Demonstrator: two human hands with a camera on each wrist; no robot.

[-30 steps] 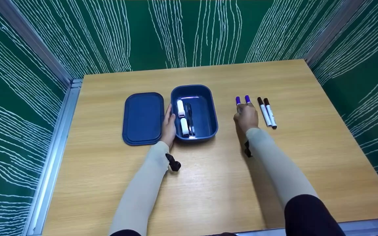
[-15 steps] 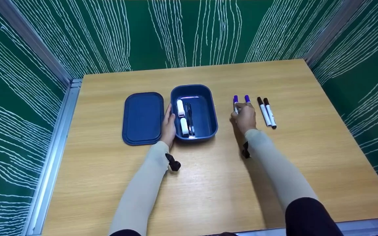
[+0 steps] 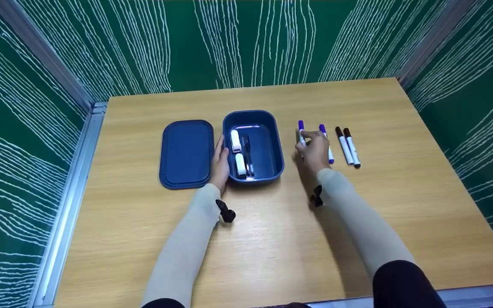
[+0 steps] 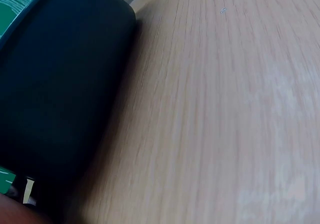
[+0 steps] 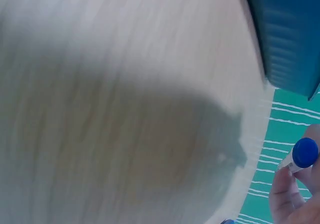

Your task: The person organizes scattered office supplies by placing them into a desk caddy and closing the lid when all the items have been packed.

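Two white items, one (image 3: pixel 236 141) behind the other (image 3: pixel 240 165), lie in the box (image 3: pixel 268 149) along its left side, with black pens (image 3: pixel 247 156) just beside them, so close together that I cannot count them surely. The right part of the box's floor is bare. Its lid (image 3: pixel 187 154) lies flat on the table (image 3: pixel 263 248), just left of the box. What the white items are is too small to make out.

The left wrist view shows mostly the box's outer wall, dark and cut off by the frame, with a blurred bit of skin in the bottom corner. In the right wrist view the box is cropped at the upper right, and only part of the hand enters at the edge.

The left hand (image 3: pixel 219 167) is open, fingers fairly straight along the box's left wall, thumb near the rim. The right hand (image 3: pixel 316 152) pinches a purple-capped marker (image 3: pixel 301 127) between thumb and fingers, to the right of the box and apart from it; the hand hides part of its barrel. Another marker (image 3: pixel 331 155), also purple-capped, lies just right of that hand, partly covered by it. Two dark-capped markers (image 3: pixel 345 147) lie farther right, side by side.
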